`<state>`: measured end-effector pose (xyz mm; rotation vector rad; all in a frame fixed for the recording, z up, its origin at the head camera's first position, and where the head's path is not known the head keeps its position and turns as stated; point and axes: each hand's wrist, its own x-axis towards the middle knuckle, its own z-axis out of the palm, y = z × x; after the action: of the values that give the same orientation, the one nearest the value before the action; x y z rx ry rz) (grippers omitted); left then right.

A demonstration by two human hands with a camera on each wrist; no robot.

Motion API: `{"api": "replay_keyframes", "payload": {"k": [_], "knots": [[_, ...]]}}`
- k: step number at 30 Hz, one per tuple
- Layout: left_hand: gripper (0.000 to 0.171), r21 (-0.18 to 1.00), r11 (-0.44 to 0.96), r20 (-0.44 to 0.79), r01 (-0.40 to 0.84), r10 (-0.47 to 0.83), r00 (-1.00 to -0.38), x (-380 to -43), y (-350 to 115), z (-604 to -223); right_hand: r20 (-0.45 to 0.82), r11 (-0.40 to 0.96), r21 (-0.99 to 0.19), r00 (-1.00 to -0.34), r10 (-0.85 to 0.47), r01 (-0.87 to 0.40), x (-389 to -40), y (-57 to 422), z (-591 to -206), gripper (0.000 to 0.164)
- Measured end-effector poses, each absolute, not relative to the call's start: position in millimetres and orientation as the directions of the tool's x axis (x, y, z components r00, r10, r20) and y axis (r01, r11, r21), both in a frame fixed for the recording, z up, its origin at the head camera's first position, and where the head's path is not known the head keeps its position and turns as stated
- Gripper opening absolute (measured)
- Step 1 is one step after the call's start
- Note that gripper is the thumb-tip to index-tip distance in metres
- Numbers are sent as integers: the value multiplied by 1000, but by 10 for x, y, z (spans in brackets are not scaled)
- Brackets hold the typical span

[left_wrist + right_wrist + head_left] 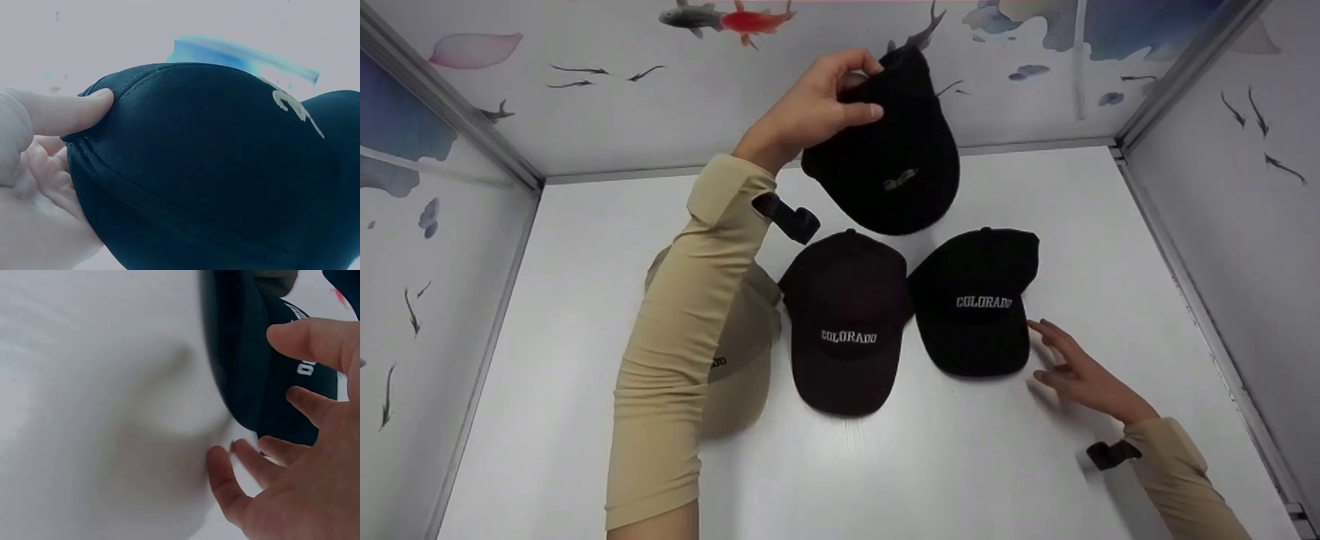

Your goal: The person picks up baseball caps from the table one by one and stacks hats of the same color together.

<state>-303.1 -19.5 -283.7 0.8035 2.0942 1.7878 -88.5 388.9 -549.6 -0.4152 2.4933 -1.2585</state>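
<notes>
My left hand (829, 105) grips a black baseball cap (892, 150) by its crown, holding it up near the back of the table; a small light emblem shows on its front. In the left wrist view the thumb (84, 109) presses on the cap's dark fabric (202, 163). At the right, my right hand (1084, 379) has its fingers spread beside the brim of a black COLORADO cap (975, 307). That cap (247, 371) also shows in the right wrist view, close to the fingers; whether they touch it I cannot tell.
A dark maroon COLORADO cap (847, 322) lies in the middle, against the black one. Left of it, a beige cap (746, 360) is partly hidden under my left forearm. The white table (885, 480) is bounded by printed panels (607, 112) with metal edge strips.
</notes>
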Motion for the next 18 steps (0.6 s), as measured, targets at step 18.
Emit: {"api": "replay_keyframes", "payload": {"k": [18], "knots": [[20,972,-2,131,234,833,-537,-2593,669,-3165,-69,712,-688,-964,-256,-140,-884,4559,-4842,70]]}}
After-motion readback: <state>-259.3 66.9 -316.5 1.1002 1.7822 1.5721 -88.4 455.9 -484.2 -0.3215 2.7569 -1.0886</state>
